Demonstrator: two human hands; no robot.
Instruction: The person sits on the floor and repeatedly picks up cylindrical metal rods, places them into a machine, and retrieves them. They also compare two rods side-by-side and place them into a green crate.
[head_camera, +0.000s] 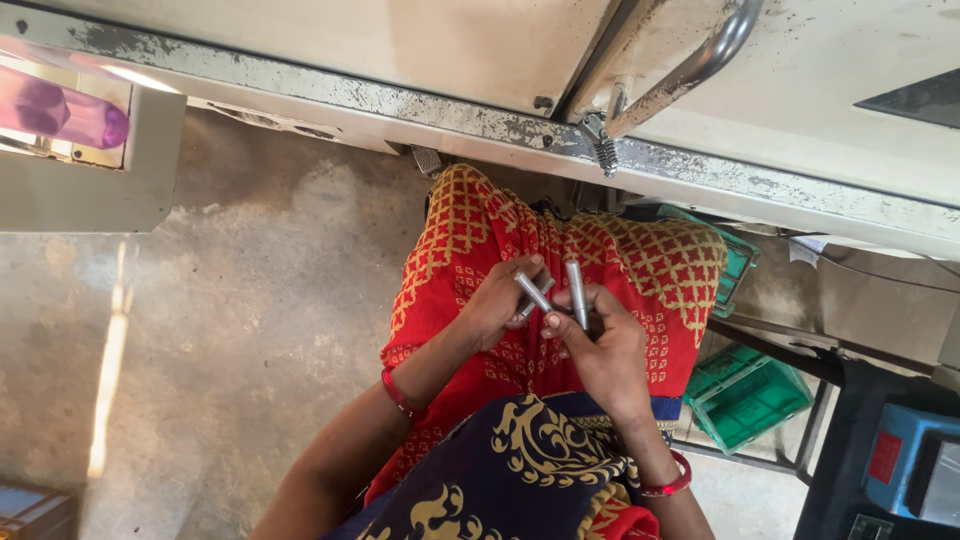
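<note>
Silver-grey metal pins, two of them countable, sit in a seated person's hands above a lap draped in red cloth with a gold lattice print (470, 240). The left hand (495, 300) is clenched around one short pin (533, 292), which slants out from between thumb and fingers; whether more lie hidden in that fist cannot be told. The right hand (600, 345) is grasping a second pin (577, 293) upright by its lower end, tip pointing to the far side, apparently so the two pieces can be held side by side and compared. Both grips meet close together over the knees, just near of the worn metal edge of the work surface (700, 175), from which a curved steel handle (690, 70) rises. One red bangle (398, 392) circles each wrist. Two green plastic crates (750, 395) stand on the floor at right, beside a blue box (915, 465); bare concrete floor (230, 330) spreads to the left.
</note>
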